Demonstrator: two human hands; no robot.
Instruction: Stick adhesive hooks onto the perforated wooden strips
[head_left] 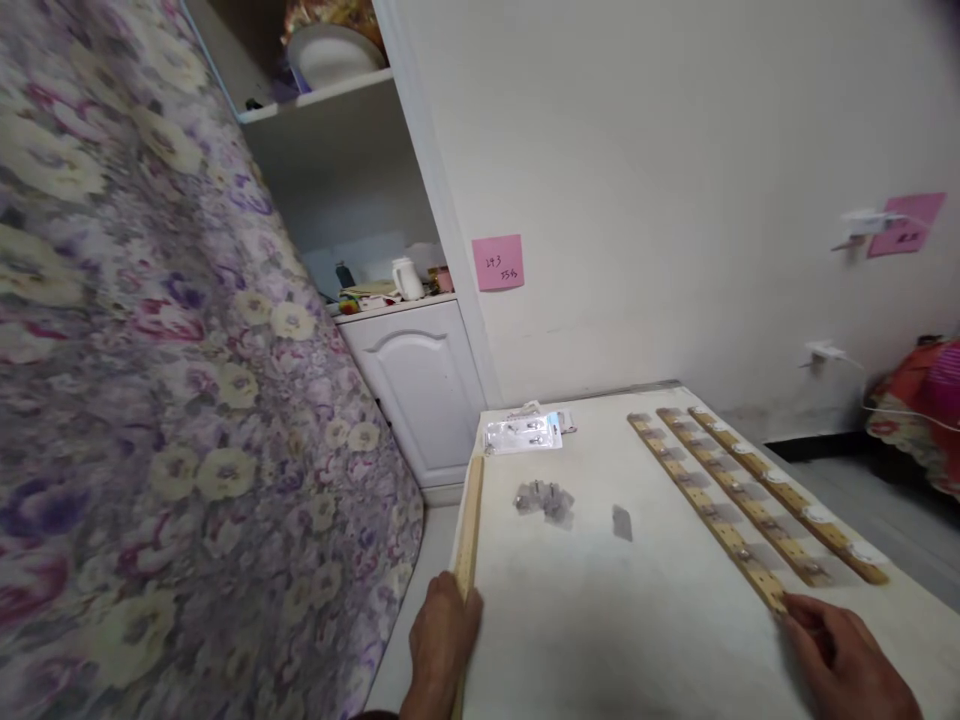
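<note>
My left hand (444, 635) is closed around a bare wooden strip (471, 515) lying along the table's left edge. My right hand (844, 650) pinches the near end of a wooden strip with clear adhesive-hook pieces (701, 500), the leftmost of three side by side. The middle strip (739, 490) carries similar hooks, and the rightmost strip (780, 485) has white round pieces along it. Between my hands, a small cluster of clear hooks (544, 502) sits on the table, with one flat clear square (622, 522) apart from it.
A clear blister pack (523, 432) lies at the far left of the white table (585, 620). Behind stand a wall and a white cabinet (424, 390). A floral curtain (187, 400) hangs close on the left. White plugs (825, 350) with cords are in the wall at right.
</note>
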